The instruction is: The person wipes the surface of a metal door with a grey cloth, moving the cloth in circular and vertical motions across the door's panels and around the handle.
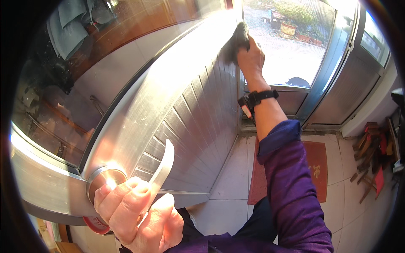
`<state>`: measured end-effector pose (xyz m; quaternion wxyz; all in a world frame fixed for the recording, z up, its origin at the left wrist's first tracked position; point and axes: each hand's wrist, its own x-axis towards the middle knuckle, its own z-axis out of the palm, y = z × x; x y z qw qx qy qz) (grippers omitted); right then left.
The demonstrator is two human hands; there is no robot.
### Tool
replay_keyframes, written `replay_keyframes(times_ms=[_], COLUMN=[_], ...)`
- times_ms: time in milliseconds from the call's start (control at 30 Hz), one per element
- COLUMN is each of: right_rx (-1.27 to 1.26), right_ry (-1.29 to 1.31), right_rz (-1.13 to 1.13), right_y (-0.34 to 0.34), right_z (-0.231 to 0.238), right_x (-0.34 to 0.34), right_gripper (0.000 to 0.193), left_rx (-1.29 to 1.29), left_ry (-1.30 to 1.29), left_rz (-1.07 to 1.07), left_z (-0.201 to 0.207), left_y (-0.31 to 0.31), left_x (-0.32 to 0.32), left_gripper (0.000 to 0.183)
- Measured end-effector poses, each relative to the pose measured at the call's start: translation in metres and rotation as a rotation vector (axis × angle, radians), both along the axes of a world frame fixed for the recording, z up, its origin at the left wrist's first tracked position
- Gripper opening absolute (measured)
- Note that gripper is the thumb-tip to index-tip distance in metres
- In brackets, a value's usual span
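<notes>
My left hand [130,213] is closed round the pale curved lever handle [166,161] of a silver metal door. Its fingers rest against the round handle plate [93,185], where bright sunlight falls. My right arm reaches far forward along the door. In that right hand [252,59] is a dark cloth [236,44], pressed against the far end of the door near its edge. The ribbed lower door panel [190,122] lies between my two hands. Strong glare washes out the door's far upper part. A black strap with a small device [257,99] circles my right wrist.
A glass pane [126,55] fills the door's left side, with grey cloths behind or mirrored in it. Beyond stands a screen door [312,50] with potted plants outside. A red mat [314,162] lies on the tiles. Wooden folding stools [371,145] lean at the right.
</notes>
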<state>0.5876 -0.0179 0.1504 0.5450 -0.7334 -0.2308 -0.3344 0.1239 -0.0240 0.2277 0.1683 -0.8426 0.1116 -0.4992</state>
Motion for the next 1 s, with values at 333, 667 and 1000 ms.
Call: replay_keyframes(times_ms=[333, 667, 1000], right_rx=[-0.182, 0.12, 0.196], right_ry=[0.657, 0.035, -0.401], right_rz=[0.138, 0.297, 0.444], right_y=[-0.027, -0.023, -0.044], right_z=[-0.184, -0.017, -0.02], right_x=[-0.025, -0.075, -0.227], right_gripper=[0.048, 0.047, 0.047], left_rx=[-0.022, -0.034, -0.06], left_ry=[0.027, 0.031, 0.039], left_rz=[0.196, 0.144, 0.285], left_z=[-0.005, -0.002, -0.001], left_y=[-0.011, -0.012, -0.025], left_x=[-0.011, -0.007, -0.01], left_gripper=[0.02, 0.023, 0.021])
